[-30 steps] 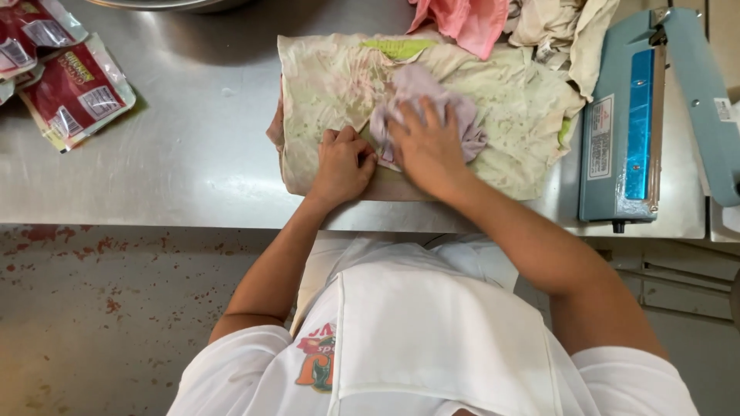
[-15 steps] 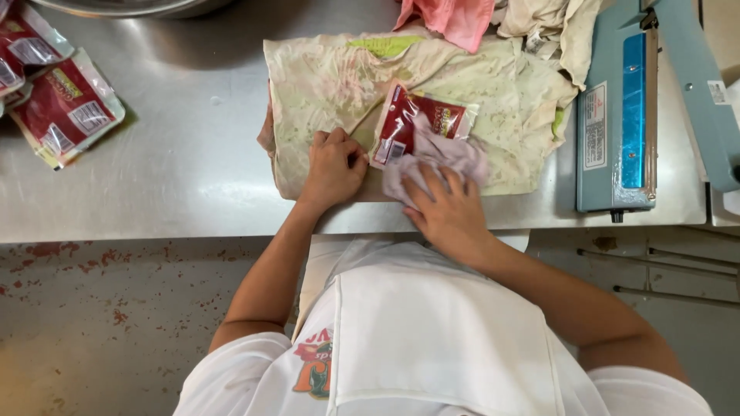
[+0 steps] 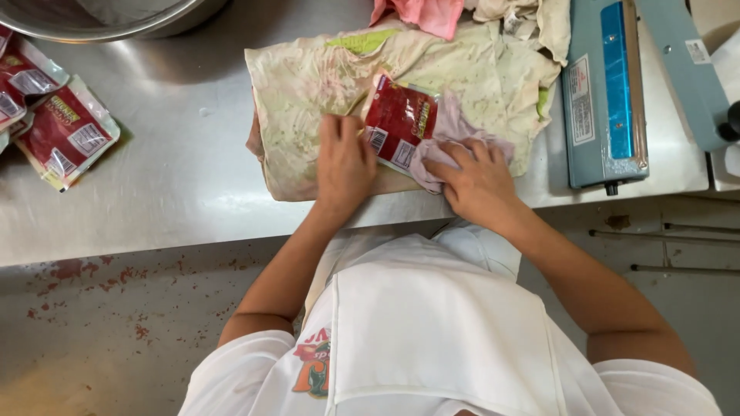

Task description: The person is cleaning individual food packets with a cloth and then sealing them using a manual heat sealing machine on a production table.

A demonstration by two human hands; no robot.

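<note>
Now, from the head view, my right hand [image 3: 478, 181] has drawn the pale rag [image 3: 451, 135] back toward the tabletop [image 3: 177, 192] edge, baring the red pouch [image 3: 401, 123] on the stained cloth [image 3: 308, 85] — fingers curled on the rag. My left hand [image 3: 344, 162] lies flat, open, touching the pouch's left edge — bare steel further left.

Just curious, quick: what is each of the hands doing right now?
Left hand: open, flat on the stained cloth, touching the red packet.
Right hand: closed on a pinkish rag.
</note>
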